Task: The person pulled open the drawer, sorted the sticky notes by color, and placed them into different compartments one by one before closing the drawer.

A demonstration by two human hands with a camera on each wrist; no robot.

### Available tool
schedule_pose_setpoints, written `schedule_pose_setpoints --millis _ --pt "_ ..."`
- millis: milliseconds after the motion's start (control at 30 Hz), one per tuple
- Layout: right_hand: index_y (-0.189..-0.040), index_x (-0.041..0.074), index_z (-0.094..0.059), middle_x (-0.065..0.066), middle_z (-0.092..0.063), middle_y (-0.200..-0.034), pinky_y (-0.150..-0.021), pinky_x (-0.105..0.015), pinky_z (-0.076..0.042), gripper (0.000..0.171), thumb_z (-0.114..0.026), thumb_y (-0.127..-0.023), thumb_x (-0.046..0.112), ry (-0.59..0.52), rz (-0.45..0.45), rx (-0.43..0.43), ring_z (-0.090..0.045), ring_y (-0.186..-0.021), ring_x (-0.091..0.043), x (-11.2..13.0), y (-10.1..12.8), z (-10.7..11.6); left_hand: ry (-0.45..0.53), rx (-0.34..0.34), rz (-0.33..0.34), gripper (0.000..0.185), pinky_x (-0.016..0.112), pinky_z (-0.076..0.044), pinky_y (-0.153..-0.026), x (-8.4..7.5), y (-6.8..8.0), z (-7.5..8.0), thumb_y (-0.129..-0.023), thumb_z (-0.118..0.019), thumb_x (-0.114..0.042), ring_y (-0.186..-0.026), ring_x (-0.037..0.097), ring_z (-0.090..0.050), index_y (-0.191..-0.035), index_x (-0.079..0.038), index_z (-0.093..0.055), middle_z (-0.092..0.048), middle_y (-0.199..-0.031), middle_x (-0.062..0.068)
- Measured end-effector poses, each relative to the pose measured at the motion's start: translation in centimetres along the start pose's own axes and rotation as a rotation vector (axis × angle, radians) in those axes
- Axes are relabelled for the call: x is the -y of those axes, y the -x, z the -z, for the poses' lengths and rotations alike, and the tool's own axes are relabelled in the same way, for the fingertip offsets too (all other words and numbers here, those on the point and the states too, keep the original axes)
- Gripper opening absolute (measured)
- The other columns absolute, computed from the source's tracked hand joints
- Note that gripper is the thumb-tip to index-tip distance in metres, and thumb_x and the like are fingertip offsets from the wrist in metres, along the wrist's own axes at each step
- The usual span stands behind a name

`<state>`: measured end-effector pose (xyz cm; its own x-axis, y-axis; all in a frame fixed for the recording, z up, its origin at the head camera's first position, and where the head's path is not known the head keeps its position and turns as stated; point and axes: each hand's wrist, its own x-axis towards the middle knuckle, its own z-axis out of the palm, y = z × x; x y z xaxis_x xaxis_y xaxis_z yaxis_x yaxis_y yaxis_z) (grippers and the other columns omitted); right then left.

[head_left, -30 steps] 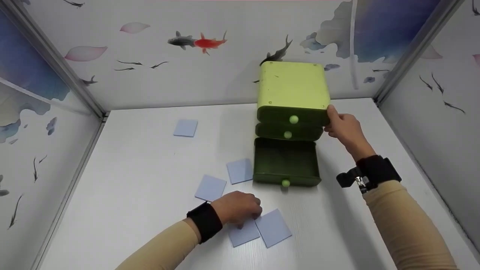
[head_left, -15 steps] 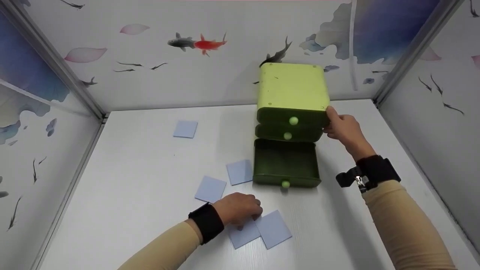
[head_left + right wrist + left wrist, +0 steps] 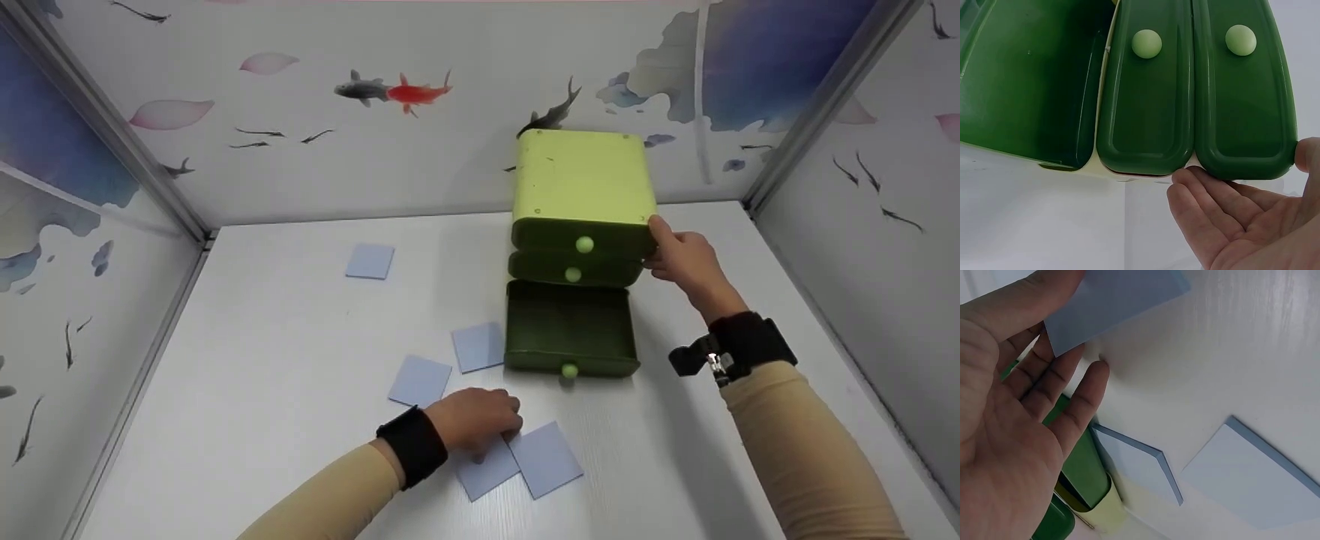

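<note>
My left hand (image 3: 474,421) pinches a thin light-blue square (image 3: 487,471) near the front of the table, thumb on its upper face and fingers at its edge. A second blue square (image 3: 546,459) lies right beside it. Two more lie farther back, a near blue square (image 3: 420,380) and another blue square (image 3: 478,346) next to the cabinet. My right hand (image 3: 686,259) holds the front right corner of a green drawer cabinet (image 3: 585,176), thumb at the top drawer's edge and fingers against the side. The bottom drawer (image 3: 571,361) is pulled out, its visible inside bare; the upper two are closed.
Another blue square (image 3: 370,261) lies alone at the back left of the white table (image 3: 285,360). A patterned back wall (image 3: 420,165) stands behind the cabinet, and side walls close in the table at left and right.
The blue square in my left hand has turned slightly, its near corner shifting toward me. My right hand and the cabinet stay put; the head view has tilted a little.
</note>
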<state>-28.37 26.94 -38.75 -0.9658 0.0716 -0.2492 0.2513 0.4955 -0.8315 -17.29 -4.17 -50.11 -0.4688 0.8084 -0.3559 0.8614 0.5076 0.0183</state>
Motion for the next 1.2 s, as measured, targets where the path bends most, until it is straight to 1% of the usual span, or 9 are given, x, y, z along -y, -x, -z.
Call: schedule_pose_setpoints --millis 100,200,367,467,567,700,833,967,1200 --pt "-0.148 -0.009 -0.028 -0.027 -0.052 -0.134 -0.089 -0.019 -0.052 0.097 -0.027 -0.093 0.071 -0.003 0.002 -0.005 -0.056 -0.123 -0.034 -0.1 0.0 0.0 -0.004 0.000 0.002 0.038 0.019 -0.045 -0.070 0.0 0.0 0.1 -0.064 -0.091 -0.018 -0.084 0.006 -0.052 -0.093 -0.024 -0.066 -0.062 -0.093 -0.011" --pt "-0.147 -0.009 -0.029 -0.027 -0.052 -0.134 -0.091 -0.021 -0.052 0.097 -0.028 -0.093 0.071 -0.005 0.007 -0.006 -0.056 -0.123 -0.034 -0.1 0.0 0.1 0.010 0.002 0.004 0.039 0.018 -0.044 -0.069 0.0 0.1 0.1 -0.064 -0.090 -0.015 -0.081 0.005 -0.051 -0.092 -0.023 -0.064 -0.062 -0.089 -0.012" --pt "-0.147 -0.009 -0.031 -0.028 -0.051 -0.134 -0.093 -0.024 -0.052 0.096 -0.028 -0.093 0.070 0.001 0.017 -0.006 -0.056 -0.123 -0.035 -0.1 0.1 0.1 0.100 0.016 0.018 0.036 0.018 -0.047 -0.074 0.2 0.6 0.4 -0.068 -0.087 -0.010 -0.082 0.006 -0.054 -0.096 -0.022 -0.068 -0.063 -0.091 -0.010" --pt "-0.146 -0.009 -0.032 -0.028 -0.050 -0.133 -0.097 -0.028 -0.051 0.096 -0.027 -0.093 0.070 0.004 0.016 -0.007 -0.056 -0.122 -0.035 0.0 0.1 0.1 0.156 0.038 0.048 0.033 0.019 -0.049 -0.078 0.4 0.7 0.7 -0.071 -0.084 -0.008 -0.085 0.006 -0.057 -0.098 -0.022 -0.072 -0.066 -0.095 -0.009" --pt "-0.146 -0.009 -0.031 -0.028 -0.050 -0.134 -0.098 -0.031 -0.050 0.097 -0.028 -0.093 0.071 0.006 0.012 -0.004 -0.055 -0.123 -0.035 0.0 0.1 0.0 0.211 0.061 0.082 0.028 0.021 -0.049 -0.078 0.7 0.7 1.0 -0.075 -0.081 -0.007 -0.084 0.007 -0.057 -0.097 -0.022 -0.075 -0.067 -0.093 -0.008" --pt "-0.146 -0.009 -0.032 -0.028 -0.050 -0.134 -0.092 -0.023 -0.052 0.096 -0.028 -0.093 0.071 0.005 0.018 -0.004 -0.056 -0.122 -0.035 -0.2 0.0 0.0 0.302 0.089 0.122 0.023 0.021 -0.051 -0.077 0.9 0.7 1.7 -0.080 -0.077 -0.007 -0.083 0.006 -0.059 -0.098 -0.021 -0.077 -0.070 -0.094 -0.009" --pt "-0.145 -0.009 -0.035 -0.028 -0.052 -0.131 -0.083 -0.015 -0.051 0.094 -0.028 -0.094 0.069 0.004 0.027 -0.006 -0.057 -0.121 -0.034 -0.1 0.0 0.0 0.374 0.115 0.152 0.019 0.022 -0.053 -0.076 1.2 0.9 2.7 -0.084 -0.075 -0.011 -0.082 0.005 -0.061 -0.099 -0.022 -0.078 -0.072 -0.094 -0.009" --pt "-0.144 -0.010 -0.036 -0.027 -0.052 -0.130 -0.080 -0.013 -0.051 0.094 -0.028 -0.094 0.069 -0.004 0.034 -0.005 -0.057 -0.120 -0.033 0.0 0.0 0.0 0.401 0.117 0.156 0.013 0.022 -0.052 -0.073 1.5 1.1 3.5 -0.085 -0.074 -0.013 -0.077 0.005 -0.059 -0.095 -0.022 -0.079 -0.072 -0.089 -0.009" --pt "-0.146 -0.009 -0.032 -0.027 -0.051 -0.133 -0.086 -0.017 -0.051 0.095 -0.027 -0.094 0.070 0.007 0.019 0.007 -0.056 -0.122 -0.032 0.1 0.1 0.0 0.394 0.083 0.124 0.013 0.021 -0.049 -0.071 1.9 1.4 4.8 -0.087 -0.072 -0.013 -0.077 0.005 -0.056 -0.094 -0.021 -0.078 -0.071 -0.089 -0.008"
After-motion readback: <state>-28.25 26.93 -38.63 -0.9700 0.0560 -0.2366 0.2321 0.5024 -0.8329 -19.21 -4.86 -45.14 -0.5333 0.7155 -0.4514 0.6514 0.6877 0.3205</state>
